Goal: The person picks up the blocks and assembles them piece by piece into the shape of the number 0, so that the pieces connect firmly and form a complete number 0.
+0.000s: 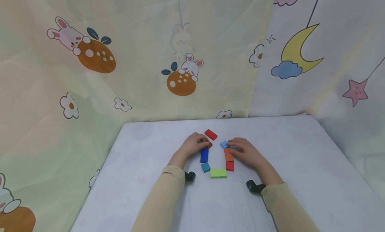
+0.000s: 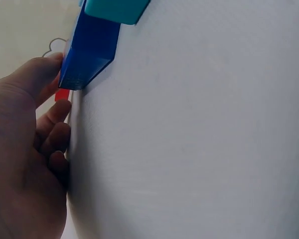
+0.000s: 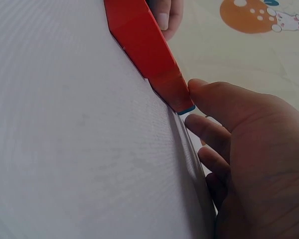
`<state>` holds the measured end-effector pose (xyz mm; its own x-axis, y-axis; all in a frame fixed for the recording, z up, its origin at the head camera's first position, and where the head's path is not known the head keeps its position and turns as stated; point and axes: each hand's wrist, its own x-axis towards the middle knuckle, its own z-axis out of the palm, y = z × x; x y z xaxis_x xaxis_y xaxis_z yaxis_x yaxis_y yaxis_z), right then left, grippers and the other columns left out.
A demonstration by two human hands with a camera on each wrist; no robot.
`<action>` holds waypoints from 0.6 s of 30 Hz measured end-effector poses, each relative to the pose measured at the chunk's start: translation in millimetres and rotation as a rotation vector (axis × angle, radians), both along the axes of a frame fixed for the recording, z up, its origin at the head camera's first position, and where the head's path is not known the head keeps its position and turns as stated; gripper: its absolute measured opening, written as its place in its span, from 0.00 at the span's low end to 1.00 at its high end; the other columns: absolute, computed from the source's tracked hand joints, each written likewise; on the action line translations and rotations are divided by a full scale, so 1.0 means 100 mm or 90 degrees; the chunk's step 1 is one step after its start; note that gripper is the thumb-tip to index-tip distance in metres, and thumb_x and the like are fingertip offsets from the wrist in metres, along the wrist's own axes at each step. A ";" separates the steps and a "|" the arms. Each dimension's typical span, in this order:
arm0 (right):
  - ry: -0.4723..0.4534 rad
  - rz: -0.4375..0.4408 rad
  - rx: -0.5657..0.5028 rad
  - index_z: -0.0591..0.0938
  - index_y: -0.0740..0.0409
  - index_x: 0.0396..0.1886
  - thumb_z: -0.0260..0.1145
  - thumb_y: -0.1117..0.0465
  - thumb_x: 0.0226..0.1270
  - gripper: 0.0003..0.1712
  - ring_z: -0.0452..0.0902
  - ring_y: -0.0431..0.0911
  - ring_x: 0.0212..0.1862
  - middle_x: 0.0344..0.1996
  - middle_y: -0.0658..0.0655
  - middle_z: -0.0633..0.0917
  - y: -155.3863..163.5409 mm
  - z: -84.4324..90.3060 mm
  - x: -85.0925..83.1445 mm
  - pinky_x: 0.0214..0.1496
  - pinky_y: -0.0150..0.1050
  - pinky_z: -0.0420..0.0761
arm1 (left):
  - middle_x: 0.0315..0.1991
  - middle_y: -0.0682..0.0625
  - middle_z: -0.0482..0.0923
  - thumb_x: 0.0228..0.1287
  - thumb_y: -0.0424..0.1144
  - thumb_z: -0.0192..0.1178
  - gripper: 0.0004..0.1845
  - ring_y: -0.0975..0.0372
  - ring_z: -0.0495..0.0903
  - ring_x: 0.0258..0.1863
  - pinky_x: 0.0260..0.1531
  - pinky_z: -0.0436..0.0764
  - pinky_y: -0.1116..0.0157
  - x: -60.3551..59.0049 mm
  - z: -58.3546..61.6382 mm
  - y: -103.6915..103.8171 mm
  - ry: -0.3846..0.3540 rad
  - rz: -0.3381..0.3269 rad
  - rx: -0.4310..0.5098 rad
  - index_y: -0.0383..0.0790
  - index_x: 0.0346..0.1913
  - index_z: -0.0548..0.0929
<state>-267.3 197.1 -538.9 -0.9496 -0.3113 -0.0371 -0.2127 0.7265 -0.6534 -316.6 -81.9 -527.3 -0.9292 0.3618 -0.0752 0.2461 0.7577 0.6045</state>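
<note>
On the white-covered table [image 1: 300, 165] coloured blocks form a U: a dark blue block [image 1: 204, 155], a teal block [image 1: 206, 167], a green block [image 1: 218, 173], a red block [image 1: 230, 166] and an orange block [image 1: 228, 154]. My left hand [image 1: 204, 143] curls its fingers over a brown block [image 1: 209, 146] at the top of the left arm of the U. My right hand [image 1: 231, 147] touches a light blue block [image 1: 224, 144] with straight fingers, above the orange block. Another red block [image 1: 211, 134] lies just beyond both hands. The left wrist view shows the dark blue block [image 2: 87, 55] beside my left hand [image 2: 50, 92].
Cartoon-print curtains [image 1: 135, 58] close off the back and sides of the table. The table's left edge [image 1: 99, 172] and right edge [image 1: 346, 155] slope away. Bare cloth lies to either side of the blocks. Small black camera mounts [image 1: 254, 186] sit at my wrists.
</note>
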 end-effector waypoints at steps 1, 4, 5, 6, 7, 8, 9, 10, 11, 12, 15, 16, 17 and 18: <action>0.000 0.000 0.002 0.76 0.33 0.65 0.61 0.44 0.71 0.24 0.53 0.56 0.76 0.71 0.50 0.70 0.00 0.00 0.00 0.72 0.67 0.59 | 0.45 0.56 0.75 0.69 0.53 0.59 0.11 0.63 0.74 0.46 0.50 0.77 0.64 0.00 -0.01 0.00 0.003 0.001 0.001 0.59 0.49 0.84; -0.001 -0.001 0.002 0.76 0.33 0.65 0.61 0.44 0.71 0.24 0.53 0.56 0.76 0.71 0.50 0.70 0.00 0.00 0.00 0.72 0.67 0.59 | 0.45 0.56 0.76 0.69 0.53 0.59 0.11 0.63 0.74 0.45 0.50 0.77 0.64 0.00 -0.03 0.00 0.010 0.003 0.004 0.58 0.48 0.85; -0.001 0.000 0.001 0.76 0.33 0.65 0.61 0.44 0.71 0.24 0.53 0.56 0.76 0.71 0.50 0.70 0.00 0.00 0.00 0.72 0.67 0.59 | 0.45 0.56 0.75 0.69 0.53 0.59 0.11 0.63 0.74 0.45 0.50 0.77 0.65 -0.01 -0.04 -0.01 0.013 0.004 0.005 0.58 0.48 0.85; -0.001 0.000 0.000 0.76 0.34 0.65 0.61 0.45 0.71 0.24 0.53 0.56 0.77 0.71 0.50 0.71 0.00 0.00 0.00 0.72 0.67 0.59 | 0.45 0.56 0.76 0.69 0.53 0.59 0.11 0.63 0.74 0.45 0.50 0.77 0.65 -0.01 -0.04 -0.01 0.013 0.005 0.006 0.57 0.48 0.85; 0.000 0.001 -0.001 0.76 0.34 0.65 0.61 0.45 0.71 0.24 0.53 0.56 0.77 0.71 0.50 0.71 0.00 0.00 0.00 0.72 0.67 0.59 | 0.45 0.56 0.76 0.69 0.54 0.59 0.11 0.63 0.74 0.46 0.50 0.77 0.64 -0.01 -0.05 -0.02 0.015 0.004 0.008 0.57 0.48 0.85; 0.001 0.002 -0.003 0.76 0.34 0.65 0.62 0.45 0.71 0.24 0.53 0.56 0.77 0.70 0.50 0.71 0.00 0.00 0.00 0.73 0.66 0.59 | 0.46 0.56 0.76 0.69 0.55 0.59 0.12 0.63 0.74 0.46 0.51 0.77 0.64 -0.01 -0.06 -0.03 0.016 0.004 0.009 0.57 0.49 0.85; 0.002 0.003 -0.004 0.76 0.34 0.65 0.62 0.45 0.71 0.24 0.53 0.56 0.76 0.70 0.50 0.71 0.00 0.00 0.00 0.72 0.66 0.60 | 0.47 0.56 0.76 0.69 0.55 0.58 0.13 0.63 0.74 0.47 0.52 0.78 0.63 -0.01 -0.06 -0.04 0.017 0.005 0.014 0.57 0.50 0.85; 0.001 0.002 -0.005 0.76 0.34 0.65 0.62 0.45 0.71 0.23 0.54 0.56 0.76 0.70 0.50 0.71 0.00 0.00 0.00 0.73 0.66 0.60 | 0.48 0.56 0.77 0.70 0.56 0.57 0.15 0.62 0.75 0.49 0.54 0.78 0.62 -0.01 -0.07 -0.05 0.017 0.006 0.019 0.57 0.52 0.84; 0.002 0.002 -0.006 0.76 0.34 0.65 0.62 0.45 0.71 0.23 0.54 0.56 0.76 0.70 0.50 0.71 0.00 0.00 0.00 0.72 0.66 0.60 | 0.50 0.55 0.77 0.70 0.57 0.56 0.17 0.62 0.75 0.51 0.56 0.77 0.61 -0.01 -0.08 -0.06 0.015 0.006 0.026 0.57 0.54 0.84; 0.002 0.000 -0.007 0.76 0.34 0.65 0.62 0.46 0.71 0.23 0.54 0.56 0.76 0.70 0.50 0.71 0.00 0.00 0.00 0.73 0.66 0.60 | 0.53 0.55 0.78 0.70 0.58 0.55 0.19 0.62 0.75 0.53 0.58 0.77 0.60 0.00 -0.09 -0.07 0.015 0.006 0.031 0.57 0.56 0.83; 0.006 0.001 -0.005 0.77 0.35 0.65 0.62 0.46 0.71 0.23 0.54 0.57 0.76 0.70 0.51 0.71 0.00 0.00 0.00 0.72 0.67 0.60 | 0.61 0.54 0.76 0.71 0.61 0.52 0.24 0.58 0.73 0.63 0.66 0.72 0.55 0.05 -0.09 -0.12 0.008 0.002 0.054 0.58 0.64 0.78; 0.007 0.000 -0.005 0.77 0.35 0.65 0.62 0.46 0.70 0.23 0.54 0.57 0.76 0.70 0.51 0.71 0.00 0.00 0.01 0.72 0.67 0.60 | 0.64 0.53 0.75 0.71 0.61 0.52 0.25 0.57 0.71 0.66 0.68 0.70 0.53 0.08 -0.08 -0.13 0.004 0.000 0.055 0.59 0.65 0.77; 0.009 0.002 -0.004 0.77 0.35 0.65 0.62 0.46 0.70 0.23 0.54 0.57 0.76 0.70 0.52 0.72 0.00 0.00 0.01 0.72 0.67 0.60 | 0.66 0.54 0.74 0.71 0.61 0.52 0.25 0.57 0.68 0.69 0.70 0.68 0.52 0.11 -0.08 -0.15 0.000 -0.004 0.055 0.60 0.66 0.75; 0.011 0.003 -0.004 0.77 0.35 0.65 0.62 0.47 0.70 0.23 0.54 0.57 0.76 0.70 0.52 0.72 0.00 0.00 0.01 0.72 0.67 0.60 | 0.68 0.54 0.72 0.71 0.62 0.52 0.26 0.56 0.66 0.71 0.71 0.66 0.50 0.14 -0.08 -0.16 -0.004 -0.008 0.052 0.62 0.68 0.74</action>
